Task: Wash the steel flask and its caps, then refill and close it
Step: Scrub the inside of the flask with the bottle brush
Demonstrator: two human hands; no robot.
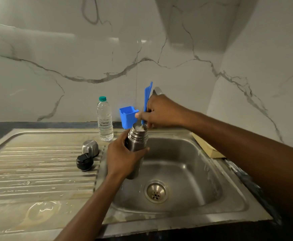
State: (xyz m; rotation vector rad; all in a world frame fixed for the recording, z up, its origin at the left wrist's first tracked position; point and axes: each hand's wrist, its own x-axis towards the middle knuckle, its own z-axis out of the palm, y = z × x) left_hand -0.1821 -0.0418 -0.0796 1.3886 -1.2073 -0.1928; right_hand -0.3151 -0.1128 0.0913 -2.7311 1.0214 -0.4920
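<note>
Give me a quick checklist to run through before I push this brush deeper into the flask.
1. Grip on flask: ok, left hand wraps round its body.
2. Flask over sink basin: ok, drips land inside.
3. Blue brush lined up: ok, right hand holds the handle and its lower end is in the flask mouth.
4. Soap inside: ok, white foam shows at the mouth.
5. Caps out of the way: ok, steel cap and black cap sit on the drainboard.
6. Rinse water running: cannot tell, the tap is mostly hidden behind the right hand.
</note>
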